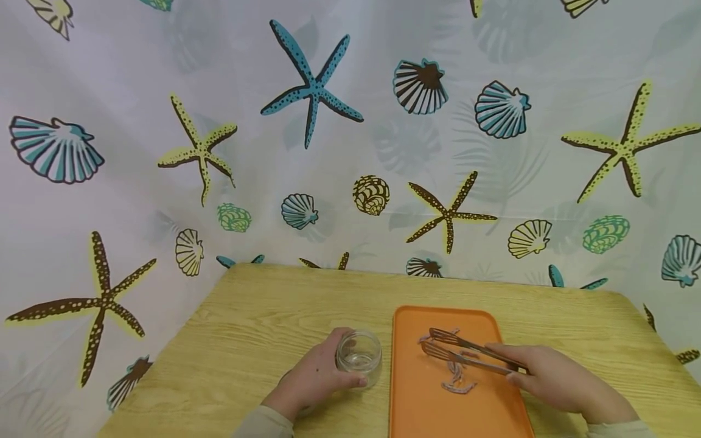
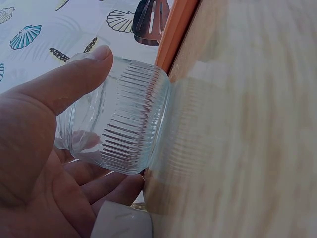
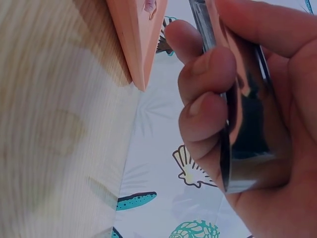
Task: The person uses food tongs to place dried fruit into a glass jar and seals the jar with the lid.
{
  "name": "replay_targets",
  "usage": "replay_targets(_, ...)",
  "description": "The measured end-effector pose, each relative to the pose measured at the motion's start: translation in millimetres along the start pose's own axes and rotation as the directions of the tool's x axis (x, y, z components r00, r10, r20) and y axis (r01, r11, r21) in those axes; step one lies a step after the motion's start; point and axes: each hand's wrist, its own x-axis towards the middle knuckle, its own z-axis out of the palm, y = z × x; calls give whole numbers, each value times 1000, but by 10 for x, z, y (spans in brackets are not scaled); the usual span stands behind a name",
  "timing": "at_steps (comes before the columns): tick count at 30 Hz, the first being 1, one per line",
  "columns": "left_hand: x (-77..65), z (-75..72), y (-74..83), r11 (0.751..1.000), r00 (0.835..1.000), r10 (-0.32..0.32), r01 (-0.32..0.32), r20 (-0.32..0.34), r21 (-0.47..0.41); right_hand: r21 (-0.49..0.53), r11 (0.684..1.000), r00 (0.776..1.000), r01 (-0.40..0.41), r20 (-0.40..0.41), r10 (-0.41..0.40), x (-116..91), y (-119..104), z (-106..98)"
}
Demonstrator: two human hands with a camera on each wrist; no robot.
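Note:
My left hand holds a clear glass jar, its thumb and fingers around the sides. The jar stands upright on the table, its open mouth facing up; vertical ribs show on its wall in the left wrist view. My right hand grips metal tongs by the handle end, fingers wrapped around it in the right wrist view. The slotted tong ends are apart above an orange tray. Thin pinkish-grey strips lie on the tray beneath them, partly hidden by the tongs.
The wood-patterned table extends behind and left of the tray. A curtain printed with shells and starfish hangs along its back and sides. A white object, its kind unclear, sits below my left fingers, mostly hidden in the head view.

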Motion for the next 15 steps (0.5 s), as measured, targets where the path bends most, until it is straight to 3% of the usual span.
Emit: replay_targets(15, -8, -2, 8, 1000, 1000, 0, 0, -3, 14, -17, 998, 997, 64, -37, -65, 10, -162, -2)
